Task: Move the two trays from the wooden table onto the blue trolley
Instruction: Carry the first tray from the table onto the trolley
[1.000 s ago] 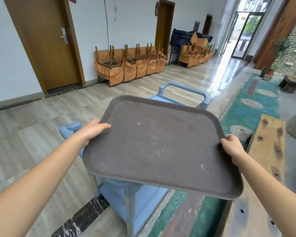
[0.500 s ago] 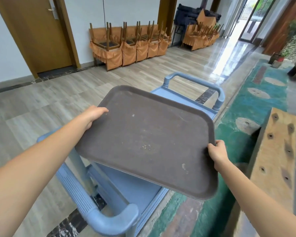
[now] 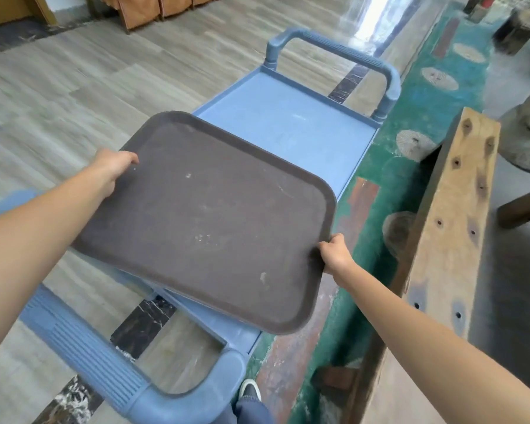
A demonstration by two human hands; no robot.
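Observation:
A dark brown rectangular tray (image 3: 208,218) hangs above the near half of the blue trolley (image 3: 288,127), tilted slightly, with nothing on it. My left hand (image 3: 114,165) grips its left edge and my right hand (image 3: 334,255) grips its right edge near the front corner. The trolley's top shelf is bare beyond the tray, with a handle at the far end (image 3: 334,50) and another at the near end (image 3: 104,368). A second tray is not in view.
A long wooden table (image 3: 447,228) with dark knots runs along the right. A green patterned floor strip (image 3: 389,166) lies between it and the trolley. Orange-covered stacked chairs (image 3: 141,10) stand at the far wall. My shoe (image 3: 250,390) is by the trolley's near end.
The view has tipped downward and the tray has come lower over the trolley's shelf. Both hands keep their grip on the tray's edges.

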